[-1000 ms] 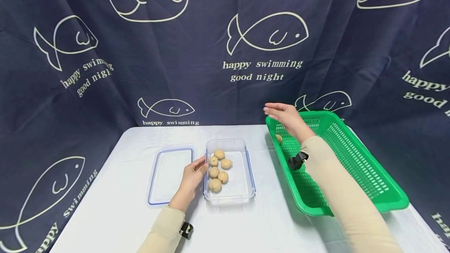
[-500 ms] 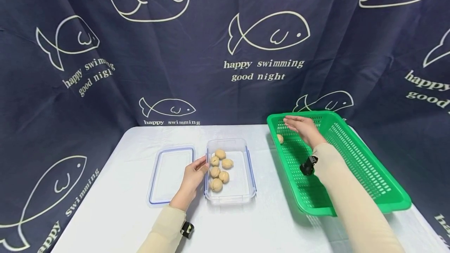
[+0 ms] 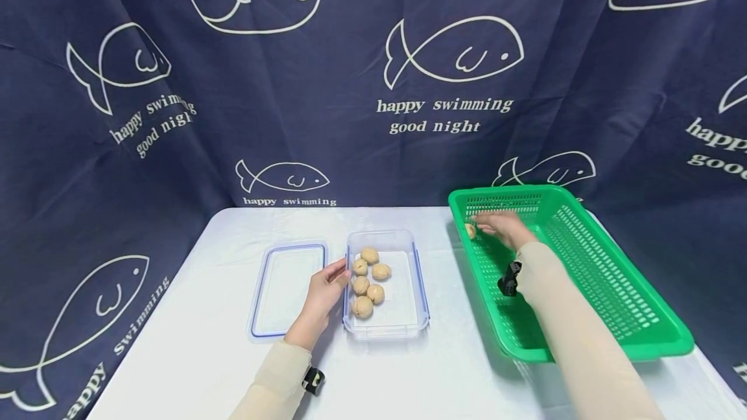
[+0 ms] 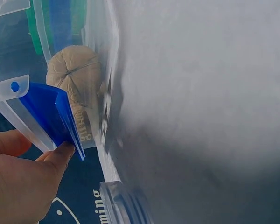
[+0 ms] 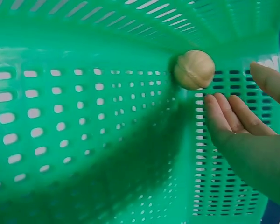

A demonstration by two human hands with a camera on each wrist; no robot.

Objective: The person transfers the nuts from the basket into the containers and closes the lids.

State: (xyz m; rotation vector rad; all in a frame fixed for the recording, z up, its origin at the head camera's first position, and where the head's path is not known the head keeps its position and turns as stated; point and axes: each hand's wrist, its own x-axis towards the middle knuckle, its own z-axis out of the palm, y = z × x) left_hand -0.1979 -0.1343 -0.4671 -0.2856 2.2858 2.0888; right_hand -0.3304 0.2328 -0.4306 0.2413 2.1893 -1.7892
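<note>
A clear plastic container [image 3: 388,329] with blue latches stands mid-table, several walnuts [image 3: 362,307] along its left side. My left hand [image 3: 321,293] holds its left side; in the left wrist view the thumb presses a blue latch flap [image 4: 49,112], and a walnut [image 4: 74,74] shows through the wall. On the right, my right hand [image 3: 504,225] reaches into a green basket [image 3: 525,352]. Its fingers are spread and hold nothing. One walnut [image 5: 194,70] lies in the basket's far left corner, just beyond those fingertips [image 5: 214,100].
Flat on the white-covered table [image 3: 192,342], a clear lid [image 3: 292,290] with a blue seal lies left of the container. Behind the table hangs a dark blue curtain [image 3: 350,83] with fish drawings. The basket's slotted walls surround my right hand.
My right hand has gone from above the basket's far left rim down into the basket, beside the walnut. The left hand stays at the container. The head view has shifted slightly.
</note>
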